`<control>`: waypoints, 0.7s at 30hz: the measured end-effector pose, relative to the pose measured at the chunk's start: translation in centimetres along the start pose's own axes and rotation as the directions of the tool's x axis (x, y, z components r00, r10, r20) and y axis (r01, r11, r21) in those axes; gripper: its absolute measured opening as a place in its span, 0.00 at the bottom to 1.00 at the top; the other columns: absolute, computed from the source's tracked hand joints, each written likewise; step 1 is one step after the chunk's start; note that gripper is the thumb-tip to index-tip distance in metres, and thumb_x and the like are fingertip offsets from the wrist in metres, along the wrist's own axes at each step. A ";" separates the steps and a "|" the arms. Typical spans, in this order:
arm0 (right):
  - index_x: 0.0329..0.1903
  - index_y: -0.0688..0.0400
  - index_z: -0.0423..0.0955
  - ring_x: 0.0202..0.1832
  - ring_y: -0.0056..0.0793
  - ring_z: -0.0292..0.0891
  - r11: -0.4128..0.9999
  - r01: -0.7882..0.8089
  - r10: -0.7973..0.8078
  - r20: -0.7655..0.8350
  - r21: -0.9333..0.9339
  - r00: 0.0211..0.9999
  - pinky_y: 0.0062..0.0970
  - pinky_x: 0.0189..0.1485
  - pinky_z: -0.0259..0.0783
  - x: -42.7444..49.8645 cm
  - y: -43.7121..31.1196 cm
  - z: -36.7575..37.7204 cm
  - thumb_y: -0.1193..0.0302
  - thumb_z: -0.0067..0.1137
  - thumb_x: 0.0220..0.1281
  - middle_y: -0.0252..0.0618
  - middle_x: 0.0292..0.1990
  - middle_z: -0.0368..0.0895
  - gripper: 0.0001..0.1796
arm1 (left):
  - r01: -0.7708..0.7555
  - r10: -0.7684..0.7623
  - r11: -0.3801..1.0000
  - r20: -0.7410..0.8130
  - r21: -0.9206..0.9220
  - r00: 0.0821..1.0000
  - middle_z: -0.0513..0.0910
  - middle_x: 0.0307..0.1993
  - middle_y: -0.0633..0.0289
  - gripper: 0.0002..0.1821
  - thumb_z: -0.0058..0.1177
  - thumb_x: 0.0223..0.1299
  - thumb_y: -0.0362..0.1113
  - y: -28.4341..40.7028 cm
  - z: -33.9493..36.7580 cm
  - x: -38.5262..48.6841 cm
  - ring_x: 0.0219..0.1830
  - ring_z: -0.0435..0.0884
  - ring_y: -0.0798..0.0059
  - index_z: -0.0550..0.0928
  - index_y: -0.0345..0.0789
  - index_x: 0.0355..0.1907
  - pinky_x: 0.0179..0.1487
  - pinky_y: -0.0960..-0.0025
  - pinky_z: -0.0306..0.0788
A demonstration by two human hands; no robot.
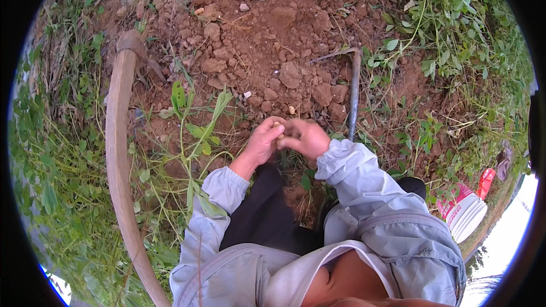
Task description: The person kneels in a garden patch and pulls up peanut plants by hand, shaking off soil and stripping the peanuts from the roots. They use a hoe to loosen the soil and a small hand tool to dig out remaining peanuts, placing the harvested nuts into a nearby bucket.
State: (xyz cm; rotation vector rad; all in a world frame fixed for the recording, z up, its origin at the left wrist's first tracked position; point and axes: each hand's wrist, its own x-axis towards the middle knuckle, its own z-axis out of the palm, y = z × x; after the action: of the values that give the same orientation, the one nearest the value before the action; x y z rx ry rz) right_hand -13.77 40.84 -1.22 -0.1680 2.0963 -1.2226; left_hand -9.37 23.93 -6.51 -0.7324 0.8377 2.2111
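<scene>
My left hand [263, 141] pinches a small pale-brown thing, which looks like a peanut pod [279, 130], between thumb and fingers. Motion blurs my right hand [310, 138]; its thumb and fingers meet the left fingertips around the pod, and its own grip is unclear. Both hands are held close together above the edge of the dug soil. Just beyond them another pale pod [291, 110] lies on the reddish soil [256, 51]. Close to the left forearm rises a green leafy stem [185, 153].
On the left lies a hoe with a long curved wooden handle [117, 136] and a metal head [132, 42]. A thin bent metal tool [355, 89] stands right of the hands. Leafy plants [456, 21] fill the upper right. Lower right are a white-and-red bucket [463, 211] and a red wrapper [485, 183].
</scene>
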 end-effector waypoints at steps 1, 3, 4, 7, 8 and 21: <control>0.41 0.59 0.74 0.31 0.45 0.78 0.996 -0.094 0.094 0.003 -0.004 0.996 0.34 0.34 0.73 0.4 -0.1 -0.4 0.57 0.63 0.52 0.47 0.29 0.80 0.21 | -0.003 0.003 1.000 -0.016 -0.003 1.000 0.76 0.31 0.68 0.08 0.49 0.62 0.37 -0.2 -0.6 -0.1 0.28 0.74 0.80 0.73 0.39 0.42 0.28 0.76 0.69; 0.41 0.59 0.71 0.37 0.48 0.77 0.955 -0.055 0.020 -0.122 -0.292 0.992 0.39 0.38 0.73 2.4 1.5 -0.7 0.56 0.61 0.52 0.50 0.34 0.79 0.21 | 0.029 -0.033 0.996 -0.051 -0.082 0.998 0.76 0.29 0.65 0.06 0.49 0.62 0.37 0.1 -1.7 -0.2 0.28 0.76 0.76 0.73 0.38 0.37 0.27 0.73 0.71; 0.40 0.59 0.71 0.37 0.48 0.77 0.909 -0.056 0.001 -0.132 -0.414 0.991 0.40 0.38 0.72 3.3 2.1 -0.7 0.57 0.61 0.52 0.49 0.35 0.78 0.20 | 0.049 -0.054 0.994 -0.048 -0.101 0.997 0.76 0.29 0.64 0.06 0.49 0.62 0.37 0.6 -1.9 -0.5 0.29 0.77 0.74 0.73 0.37 0.36 0.27 0.73 0.71; 0.39 0.58 0.71 0.37 0.49 0.76 0.798 -0.043 -0.017 -0.093 -0.601 0.995 0.42 0.37 0.72 5.0 3.2 -0.5 0.60 0.60 0.52 0.48 0.39 0.75 0.17 | 0.086 -0.086 0.993 -0.001 -0.087 0.996 0.76 0.30 0.61 0.12 0.48 0.63 0.42 1.0 -1.9 -0.8 0.31 0.78 0.70 0.73 0.36 0.30 0.26 0.71 0.72; 0.39 0.58 0.71 0.36 0.50 0.75 0.771 -0.035 -0.014 -0.072 -0.636 0.997 0.42 0.37 0.72 5.2 3.4 -0.5 0.60 0.60 0.52 0.48 0.40 0.74 0.17 | 0.089 -0.089 0.993 0.006 -0.082 0.996 0.76 0.30 0.60 0.13 0.47 0.63 0.43 1.0 -2.0 -0.7 0.31 0.78 0.70 0.73 0.35 0.28 0.26 0.71 0.72; 0.43 0.61 0.70 0.26 0.26 0.76 1.000 -0.007 0.007 -0.014 0.025 1.000 0.27 0.30 0.71 2.2 1.6 -0.2 0.69 0.53 0.62 0.41 0.28 0.79 0.10 | 0.089 -0.086 0.983 -0.031 0.161 0.996 0.74 0.25 0.68 0.15 0.49 0.62 0.45 0.0 0.1 -0.4 0.25 0.73 0.81 0.77 0.35 0.42 0.22 0.79 0.67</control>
State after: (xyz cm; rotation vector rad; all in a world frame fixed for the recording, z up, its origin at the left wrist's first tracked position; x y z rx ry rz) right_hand -15.18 40.91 -3.58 -0.1413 2.0908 -1.2489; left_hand -9.12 23.86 -6.20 -0.7038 0.9663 2.0330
